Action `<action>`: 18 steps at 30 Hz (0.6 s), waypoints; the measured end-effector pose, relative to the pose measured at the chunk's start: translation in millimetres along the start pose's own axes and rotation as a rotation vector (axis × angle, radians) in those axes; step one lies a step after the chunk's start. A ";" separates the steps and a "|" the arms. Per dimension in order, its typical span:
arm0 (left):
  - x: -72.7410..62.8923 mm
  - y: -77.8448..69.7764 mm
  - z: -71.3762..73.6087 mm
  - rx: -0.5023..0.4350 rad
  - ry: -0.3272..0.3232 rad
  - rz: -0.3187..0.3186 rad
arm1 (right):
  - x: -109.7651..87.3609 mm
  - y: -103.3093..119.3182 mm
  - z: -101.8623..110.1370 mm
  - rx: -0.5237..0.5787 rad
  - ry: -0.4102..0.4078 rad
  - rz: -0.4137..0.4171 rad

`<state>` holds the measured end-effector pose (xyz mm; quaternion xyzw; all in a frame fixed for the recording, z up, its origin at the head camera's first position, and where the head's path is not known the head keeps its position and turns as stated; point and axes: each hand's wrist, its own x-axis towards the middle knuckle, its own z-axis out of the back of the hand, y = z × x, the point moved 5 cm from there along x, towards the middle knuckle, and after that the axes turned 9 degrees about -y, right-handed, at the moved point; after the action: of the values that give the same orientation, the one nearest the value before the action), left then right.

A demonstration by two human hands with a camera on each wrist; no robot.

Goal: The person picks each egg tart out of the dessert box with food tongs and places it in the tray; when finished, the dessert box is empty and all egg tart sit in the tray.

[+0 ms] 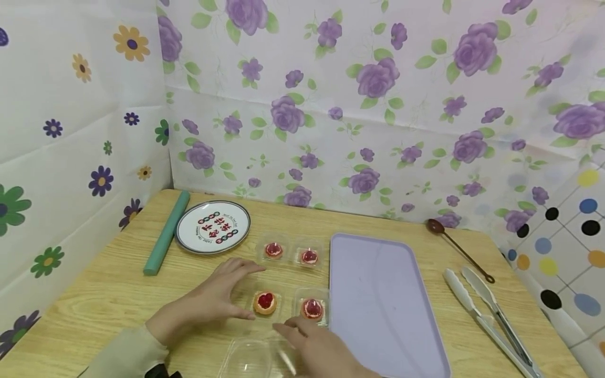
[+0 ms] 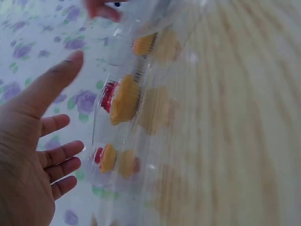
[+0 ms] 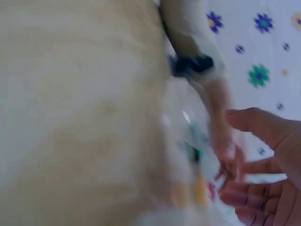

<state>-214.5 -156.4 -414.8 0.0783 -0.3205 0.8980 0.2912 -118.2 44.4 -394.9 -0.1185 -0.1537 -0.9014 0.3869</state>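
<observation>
A small fruit tart with a red topping sits in a clear plastic box, between my two hands. My left hand is at its left, thumb and fingers spread apart with nothing held. Nearer the front edge, my right hand has its fingers loosely bent and free, overlapping the box of a second tart. In front of the first tart lies a clear plastic lid, partly covered by the right hand. Through clear plastic, the left wrist view shows several tarts side-on.
Behind, two more boxed tarts stand in a row. A lilac tray lies to the right, with metal tongs and a dark spoon beyond. At the back left are a printed plate and a green roll.
</observation>
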 end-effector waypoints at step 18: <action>41.2 -55.2 -41.8 0.232 0.160 -0.175 | 13.2 -66.4 27.8 -0.104 0.022 -0.183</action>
<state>-214.6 -76.5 -404.8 0.0672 -0.1826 0.9035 0.3819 -173.2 89.3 -377.1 -0.1140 -0.1130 -0.9410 0.2978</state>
